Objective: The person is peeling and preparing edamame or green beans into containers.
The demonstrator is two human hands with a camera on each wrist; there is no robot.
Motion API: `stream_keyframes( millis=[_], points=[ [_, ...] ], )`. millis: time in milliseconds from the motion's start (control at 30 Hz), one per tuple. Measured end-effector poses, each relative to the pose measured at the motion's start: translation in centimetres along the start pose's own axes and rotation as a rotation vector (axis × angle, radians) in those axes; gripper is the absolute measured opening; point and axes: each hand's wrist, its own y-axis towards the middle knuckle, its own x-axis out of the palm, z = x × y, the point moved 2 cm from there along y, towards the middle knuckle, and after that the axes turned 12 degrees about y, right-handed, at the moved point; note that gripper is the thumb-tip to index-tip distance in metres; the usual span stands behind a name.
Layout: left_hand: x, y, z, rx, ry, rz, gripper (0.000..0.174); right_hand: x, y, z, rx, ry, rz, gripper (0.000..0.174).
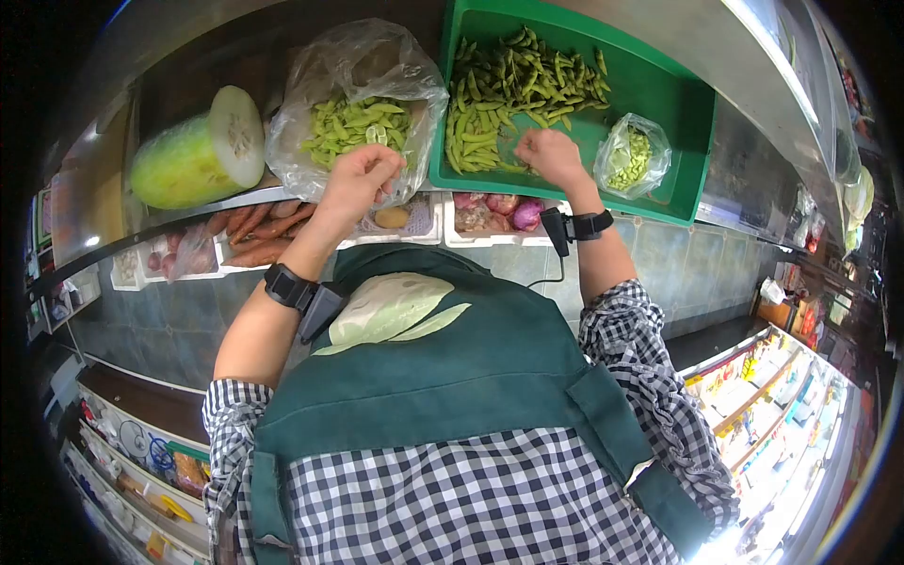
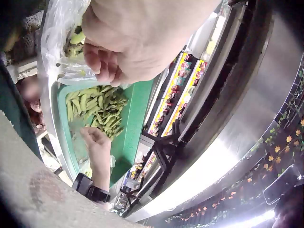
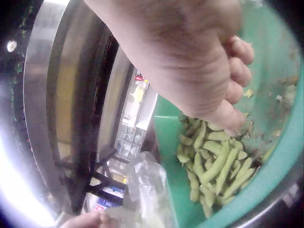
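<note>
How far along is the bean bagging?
Done: the big plastic bag holds a heap of pods; a small filled bag lies in the green crate. In hand: left hand grips the big bag, right hand picks among loose pods. Left: plenty lie in the crate.

Cut melon (image 1: 193, 155) on upper ledge, left. Sweet potatoes (image 1: 259, 231) in tray below it. Potato (image 1: 393, 218) in next tray. Red onions (image 1: 499, 212) in white tray further right. Stocked shelves (image 1: 772, 377) lower right.
</note>
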Motion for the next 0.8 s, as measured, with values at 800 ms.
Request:
stream_keyframes(
  millis=[800],
  points=[
    [0.6, -0.9, 1.2, 0.120, 0.044, -0.078, 0.022, 0.0, 0.3, -12.8, -0.182, 0.644, -0.273, 0.016]
  ],
)
